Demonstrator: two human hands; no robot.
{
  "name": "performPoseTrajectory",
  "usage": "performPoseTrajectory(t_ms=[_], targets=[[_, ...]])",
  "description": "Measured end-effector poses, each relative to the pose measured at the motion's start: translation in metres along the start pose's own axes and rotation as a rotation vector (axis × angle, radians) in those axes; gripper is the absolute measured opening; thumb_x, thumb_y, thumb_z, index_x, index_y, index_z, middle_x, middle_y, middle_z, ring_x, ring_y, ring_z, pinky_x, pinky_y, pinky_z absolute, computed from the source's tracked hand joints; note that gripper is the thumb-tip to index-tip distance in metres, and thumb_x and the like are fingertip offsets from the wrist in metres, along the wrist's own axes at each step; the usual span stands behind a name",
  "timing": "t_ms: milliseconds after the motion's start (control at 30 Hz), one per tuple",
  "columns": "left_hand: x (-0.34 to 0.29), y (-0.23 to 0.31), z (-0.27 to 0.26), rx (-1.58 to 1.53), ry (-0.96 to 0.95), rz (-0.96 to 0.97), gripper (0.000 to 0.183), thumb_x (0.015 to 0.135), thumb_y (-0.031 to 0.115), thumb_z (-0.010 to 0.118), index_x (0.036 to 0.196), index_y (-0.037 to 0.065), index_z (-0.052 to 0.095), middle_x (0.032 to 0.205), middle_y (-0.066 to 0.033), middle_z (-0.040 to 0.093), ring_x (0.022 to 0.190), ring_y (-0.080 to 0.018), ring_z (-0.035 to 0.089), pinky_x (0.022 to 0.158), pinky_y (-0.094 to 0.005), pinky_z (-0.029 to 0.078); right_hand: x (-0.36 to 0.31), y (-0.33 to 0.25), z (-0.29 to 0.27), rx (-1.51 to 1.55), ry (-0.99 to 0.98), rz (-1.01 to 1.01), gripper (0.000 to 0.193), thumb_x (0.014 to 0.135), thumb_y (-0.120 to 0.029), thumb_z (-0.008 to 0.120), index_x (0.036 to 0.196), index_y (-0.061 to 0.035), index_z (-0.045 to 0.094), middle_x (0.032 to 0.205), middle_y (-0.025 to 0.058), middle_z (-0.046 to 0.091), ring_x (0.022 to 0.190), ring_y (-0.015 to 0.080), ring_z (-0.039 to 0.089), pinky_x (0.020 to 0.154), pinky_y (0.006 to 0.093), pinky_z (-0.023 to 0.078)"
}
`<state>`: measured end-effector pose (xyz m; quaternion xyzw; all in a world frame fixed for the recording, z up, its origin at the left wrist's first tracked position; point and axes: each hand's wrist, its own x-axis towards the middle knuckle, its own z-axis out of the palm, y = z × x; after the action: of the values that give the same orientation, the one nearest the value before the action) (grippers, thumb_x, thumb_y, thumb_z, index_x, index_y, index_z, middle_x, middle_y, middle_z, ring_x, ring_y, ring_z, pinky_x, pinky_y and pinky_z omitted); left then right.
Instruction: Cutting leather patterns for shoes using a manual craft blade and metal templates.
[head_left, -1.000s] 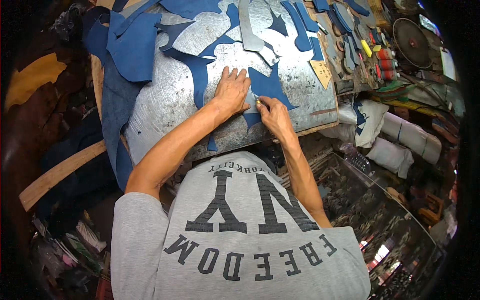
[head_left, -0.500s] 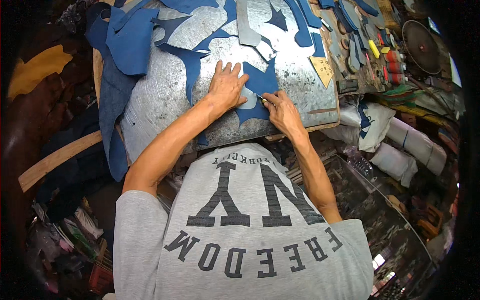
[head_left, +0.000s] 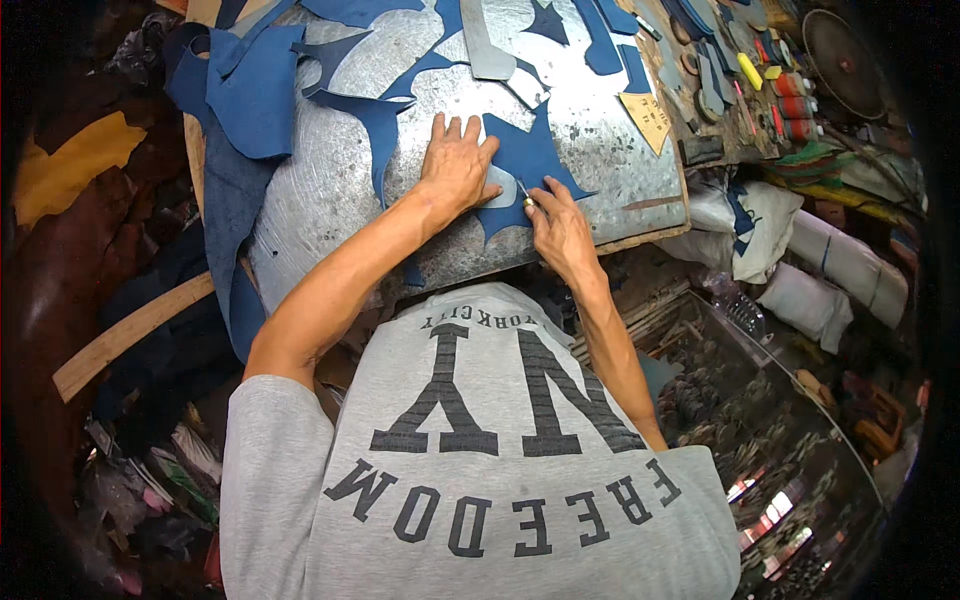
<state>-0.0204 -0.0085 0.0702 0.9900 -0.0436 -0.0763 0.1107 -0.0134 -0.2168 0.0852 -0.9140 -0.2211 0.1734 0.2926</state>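
Observation:
My left hand (head_left: 458,165) lies with its fingers spread on the metal-topped table, its thumb against a small pale grey template (head_left: 500,190). The template rests on a jagged piece of blue leather (head_left: 525,150). Between the fingertips of my right hand (head_left: 565,238) is a small knife (head_left: 527,199), its thin point at the template's right edge. That hand is closed round the handle, which is mostly hidden. A second, longer grey template (head_left: 489,50) sits farther up the table.
Blue leather offcuts (head_left: 378,130) are strewn over the metal tabletop (head_left: 320,215). A large blue hide (head_left: 250,100) hangs off its left edge. A tan marked template (head_left: 645,118) lies at the right. Red thread spools (head_left: 795,108) and tools crowd the bench beyond.
The knife point has shifted slightly up along the template's right edge. More of the leather's right tip now shows beside my right hand. My left hand stays in place; the view has shifted slightly.

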Motion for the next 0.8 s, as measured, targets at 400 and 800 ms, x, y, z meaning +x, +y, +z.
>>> performPoseTrajectory(t_ms=[400, 800], targets=[[0.003, 0.000, 0.002, 0.029, 0.031, 0.043, 0.062, 0.070, 0.053, 0.079, 0.110, 0.008, 0.064, 0.115, -0.0222, 0.057, 0.112, -0.0409, 0.056, 0.105, -0.0544, 0.032, -0.021, -0.022, 0.027, 0.118, 0.126, 0.155, 0.031, 0.093, -0.013, 0.053, 0.112, 0.0095, 0.063, 0.137, 0.0367, 0.047, 0.123, 0.0492, 0.050, 0.103, 0.0452, 0.044], [0.002, 0.002, 0.010, 0.072, 0.122, 0.049, 0.067, 0.068, 0.056, 0.079, 0.108, 0.004, 0.065, 0.111, -0.0207, 0.059, 0.108, -0.0385, 0.057, 0.106, -0.0534, 0.029, 0.000, 0.001, 0.020, -0.060, 0.312, 0.161, 0.036, 0.090, -0.012, 0.059, 0.121, 0.0057, 0.053, 0.133, 0.0324, 0.047, 0.117, 0.0496, 0.051, 0.099, 0.0497, 0.044]])
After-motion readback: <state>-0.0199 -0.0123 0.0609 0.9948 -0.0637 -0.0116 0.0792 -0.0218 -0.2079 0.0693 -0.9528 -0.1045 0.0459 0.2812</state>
